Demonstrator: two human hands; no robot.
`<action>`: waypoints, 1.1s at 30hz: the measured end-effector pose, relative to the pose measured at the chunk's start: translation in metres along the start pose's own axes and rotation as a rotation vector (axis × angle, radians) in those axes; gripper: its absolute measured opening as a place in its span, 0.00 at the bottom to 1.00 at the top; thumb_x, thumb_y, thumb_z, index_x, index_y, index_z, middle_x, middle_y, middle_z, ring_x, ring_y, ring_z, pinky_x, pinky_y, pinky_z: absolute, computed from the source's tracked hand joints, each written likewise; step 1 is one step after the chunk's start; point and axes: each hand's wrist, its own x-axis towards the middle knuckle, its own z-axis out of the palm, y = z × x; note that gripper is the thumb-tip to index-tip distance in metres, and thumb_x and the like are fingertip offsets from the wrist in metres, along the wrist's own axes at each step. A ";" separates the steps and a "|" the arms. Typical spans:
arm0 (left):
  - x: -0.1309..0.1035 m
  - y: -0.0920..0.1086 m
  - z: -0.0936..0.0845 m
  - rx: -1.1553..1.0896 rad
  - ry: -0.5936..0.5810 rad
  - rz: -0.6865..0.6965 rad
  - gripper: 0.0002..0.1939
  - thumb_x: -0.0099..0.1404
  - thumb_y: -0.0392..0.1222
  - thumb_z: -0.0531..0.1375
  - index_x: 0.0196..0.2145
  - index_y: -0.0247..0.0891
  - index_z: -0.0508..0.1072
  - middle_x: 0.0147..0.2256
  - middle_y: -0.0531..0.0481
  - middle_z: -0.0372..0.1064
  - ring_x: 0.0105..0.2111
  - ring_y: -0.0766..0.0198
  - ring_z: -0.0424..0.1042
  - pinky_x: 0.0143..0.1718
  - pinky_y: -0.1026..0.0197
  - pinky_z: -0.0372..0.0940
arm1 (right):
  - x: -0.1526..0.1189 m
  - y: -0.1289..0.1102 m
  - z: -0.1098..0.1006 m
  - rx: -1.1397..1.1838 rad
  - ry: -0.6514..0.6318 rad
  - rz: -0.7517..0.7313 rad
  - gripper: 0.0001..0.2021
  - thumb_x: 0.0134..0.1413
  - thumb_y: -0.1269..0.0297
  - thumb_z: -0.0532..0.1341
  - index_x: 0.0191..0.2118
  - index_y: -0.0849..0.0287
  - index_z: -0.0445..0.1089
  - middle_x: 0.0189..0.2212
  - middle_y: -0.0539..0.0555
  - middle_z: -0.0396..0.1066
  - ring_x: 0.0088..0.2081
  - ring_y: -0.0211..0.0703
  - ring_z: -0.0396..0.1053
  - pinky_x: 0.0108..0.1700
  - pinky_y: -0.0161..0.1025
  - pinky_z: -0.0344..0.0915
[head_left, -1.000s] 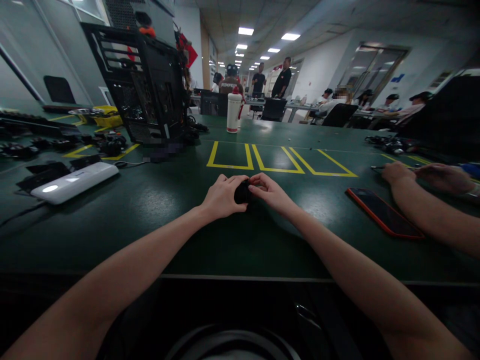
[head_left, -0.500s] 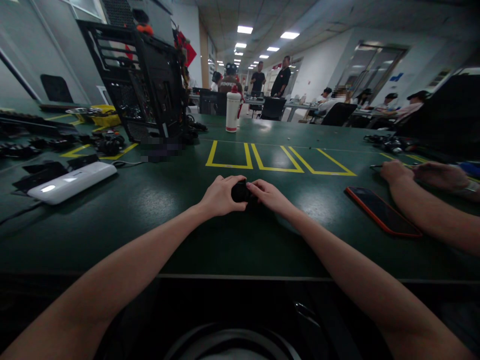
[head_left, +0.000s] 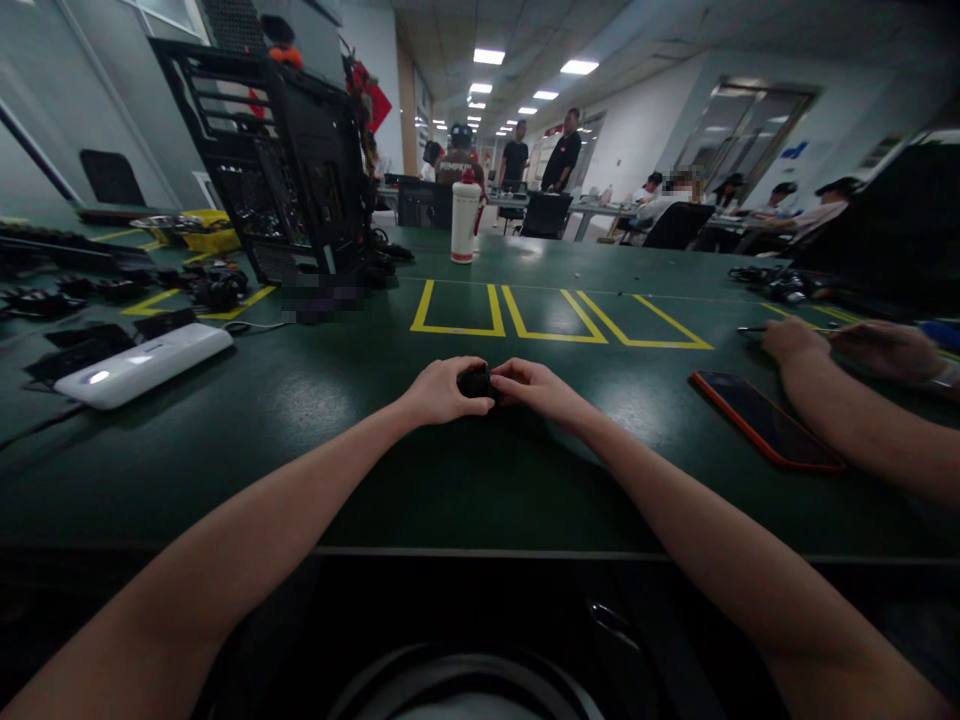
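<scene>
A small black object [head_left: 474, 384] is held between my two hands, low over the green table; its kind is too dark to make out. My left hand [head_left: 442, 390] grips it from the left, thumb below and fingers above. From the right, the thumb and fingertips of my right hand [head_left: 531, 388] pinch its right end. Fingers cover much of the object. Ahead of my hands, yellow tape outlines [head_left: 459, 331] mark the green table [head_left: 480, 480].
An orange-edged phone [head_left: 765, 420] lies to the right, beside another person's hands [head_left: 799, 345], which hold a thin tool. A white power strip [head_left: 146, 365] lies left. Behind stand a black computer case [head_left: 300, 170] and a white bottle [head_left: 463, 225]. A yellow basket [head_left: 214, 232] sits far left.
The black object has tilted or turned slightly in my hands and shows a narrower face. My left fingers have shifted a little lower. My right hand keeps its pinch.
</scene>
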 end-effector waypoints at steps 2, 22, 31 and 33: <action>0.000 0.000 0.000 -0.001 -0.002 0.001 0.29 0.50 0.47 0.61 0.49 0.33 0.64 0.46 0.43 0.67 0.40 0.57 0.69 0.42 0.56 0.63 | 0.002 0.000 0.002 -0.075 0.028 0.036 0.11 0.50 0.57 0.56 0.32 0.60 0.64 0.28 0.52 0.67 0.27 0.37 0.66 0.30 0.37 0.65; 0.000 -0.002 -0.001 -0.018 -0.013 0.008 0.30 0.50 0.48 0.61 0.50 0.34 0.63 0.47 0.43 0.66 0.42 0.56 0.68 0.43 0.55 0.63 | -0.002 -0.002 -0.003 -0.099 -0.011 0.002 0.11 0.49 0.60 0.58 0.35 0.61 0.66 0.31 0.52 0.69 0.30 0.36 0.67 0.34 0.36 0.65; 0.000 0.002 -0.002 -0.018 -0.015 0.019 0.27 0.51 0.47 0.60 0.49 0.36 0.64 0.45 0.44 0.67 0.42 0.57 0.68 0.43 0.56 0.63 | 0.005 0.002 0.009 -0.230 0.205 -0.148 0.07 0.51 0.61 0.55 0.35 0.58 0.63 0.32 0.51 0.66 0.31 0.37 0.66 0.32 0.36 0.64; 0.000 0.002 -0.002 -0.020 -0.020 0.022 0.27 0.51 0.48 0.60 0.48 0.36 0.64 0.44 0.45 0.68 0.42 0.56 0.68 0.42 0.56 0.63 | 0.003 0.001 0.007 -0.234 0.181 -0.213 0.06 0.51 0.62 0.55 0.35 0.58 0.63 0.32 0.50 0.66 0.35 0.38 0.66 0.37 0.38 0.65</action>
